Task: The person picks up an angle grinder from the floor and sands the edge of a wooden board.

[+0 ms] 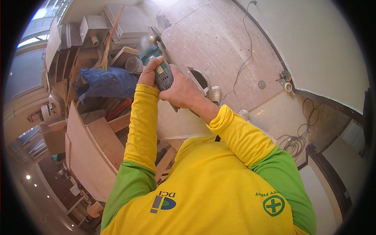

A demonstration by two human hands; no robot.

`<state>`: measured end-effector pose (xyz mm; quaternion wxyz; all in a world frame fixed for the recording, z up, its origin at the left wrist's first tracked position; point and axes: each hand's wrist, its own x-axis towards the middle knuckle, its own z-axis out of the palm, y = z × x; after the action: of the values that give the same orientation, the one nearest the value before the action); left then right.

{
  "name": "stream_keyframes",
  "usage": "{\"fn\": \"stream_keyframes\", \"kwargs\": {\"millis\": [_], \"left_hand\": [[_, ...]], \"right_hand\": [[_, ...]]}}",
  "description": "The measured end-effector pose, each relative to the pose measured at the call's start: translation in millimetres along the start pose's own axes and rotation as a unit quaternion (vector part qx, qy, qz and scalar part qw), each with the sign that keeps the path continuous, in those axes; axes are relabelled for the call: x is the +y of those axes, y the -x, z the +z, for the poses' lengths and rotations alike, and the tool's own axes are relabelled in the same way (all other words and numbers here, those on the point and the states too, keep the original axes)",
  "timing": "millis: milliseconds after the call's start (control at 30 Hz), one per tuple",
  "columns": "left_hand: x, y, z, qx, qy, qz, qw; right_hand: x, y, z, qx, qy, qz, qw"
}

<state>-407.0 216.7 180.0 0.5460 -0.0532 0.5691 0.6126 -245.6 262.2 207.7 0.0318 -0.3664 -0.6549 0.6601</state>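
A teal and grey angle grinder (163,74) is held out in front of me, its disc (155,34) at the far end beside a long, narrow piece (182,67). My left hand (149,73) grips its body from the left, thumb along the teal casing. My right hand (183,88) is wrapped round the rear part, with some fingers hidden. A pale blur lies around the grinder's head, so the exact contact between disc and piece cannot be made out.
Wood panels (88,137), a blue plastic sheet (107,83), a perforated bucket (134,65) and a broom (104,60) crowd the left. Cables (295,144) lie on the floor at right, near a power tool (285,75). A pale clog (214,94) shows beyond my right hand.
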Motion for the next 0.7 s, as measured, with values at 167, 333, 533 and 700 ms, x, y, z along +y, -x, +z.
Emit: {"fn": "stream_keyframes", "kwargs": {"millis": [167, 333, 533, 700], "left_hand": [[-1.6, 0.6, -1.1, 0.002, 0.0, 0.0, 1.0], [-1.0, -1.1, -7.4, -0.024, -0.001, -0.009, 1.0], [-3.1, -1.2, -8.3, -0.04, 0.002, -0.008, 0.999], [-4.0, 1.3, -6.0, -0.032, 0.0, -0.006, 0.999]], "right_hand": [[0.7, 1.8, 0.3, 0.002, 0.005, -0.001, 1.0], [0.4, 3.1, -0.8, -0.003, -0.004, 0.0, 1.0], [3.0, 3.9, 1.1, 0.002, -0.005, 0.0, 1.0], [0.7, 6.2, -0.9, 0.003, 0.005, 0.003, 1.0]]}}
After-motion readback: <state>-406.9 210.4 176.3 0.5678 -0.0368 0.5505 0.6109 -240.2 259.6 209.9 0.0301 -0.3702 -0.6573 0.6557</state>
